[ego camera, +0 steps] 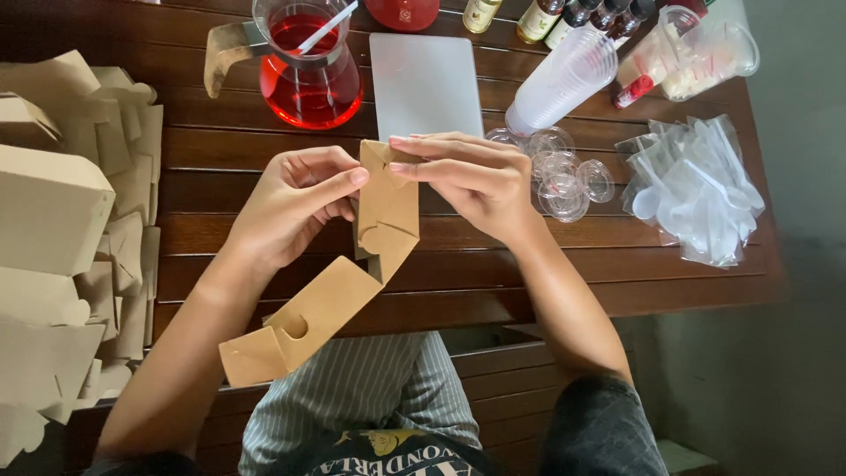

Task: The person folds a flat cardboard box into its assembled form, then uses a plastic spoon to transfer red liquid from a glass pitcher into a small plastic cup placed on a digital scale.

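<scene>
Cardboard fills both your hands: you hold an unfolded brown cardboard box blank (352,282) above the near edge of the dark slatted wooden desk (617,264). Your left hand (286,207) has its grip clenched on the blank's upper panel from the left, thumb pressed against the edge. Your right hand (471,181) pinches the top corner flap of the same blank, fingers laid flat over it. The lower part of the blank hangs down and to the left of your hands, toward your lap, with a round notch cut in it.

Taking the blank as the landmark: left of it, a heap of flat and folded brown cardboard boxes (62,229) covers that end of the desk. Beyond it and slightly left stands a glass carafe of red liquid (308,75) with a white stirrer in it. Directly beyond it lies a grey rectangular board (425,81). Beyond and to the right, a stack of clear plastic cups (564,79) lies on its side, and just right of your right hand sit several small clear round lids (564,176). Farther right is a pile of white plastic spoons in clear wrappers (696,189). Several bottles (573,16) stand along the far edge.
</scene>
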